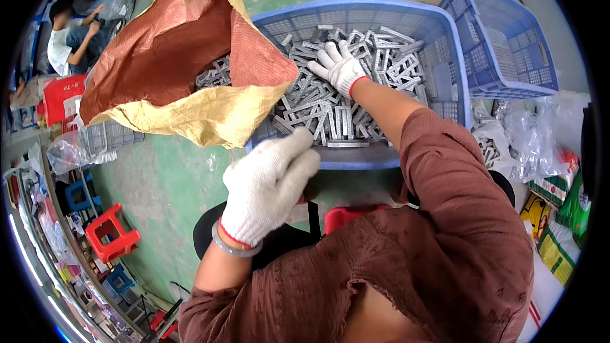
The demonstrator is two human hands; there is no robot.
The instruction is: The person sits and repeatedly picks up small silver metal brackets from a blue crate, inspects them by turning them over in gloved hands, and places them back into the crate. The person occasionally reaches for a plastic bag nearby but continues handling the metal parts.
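Metal pieces (343, 121), beneath right hand (338, 67)

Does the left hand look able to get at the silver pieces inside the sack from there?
Probably yes: the sack gapes open and the gloved left hand is nearby, though the near yellow rim stands between it and the silver pieces, so reaching over seems needed.

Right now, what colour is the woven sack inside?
The woven sack is rust-red inside, best in head view.
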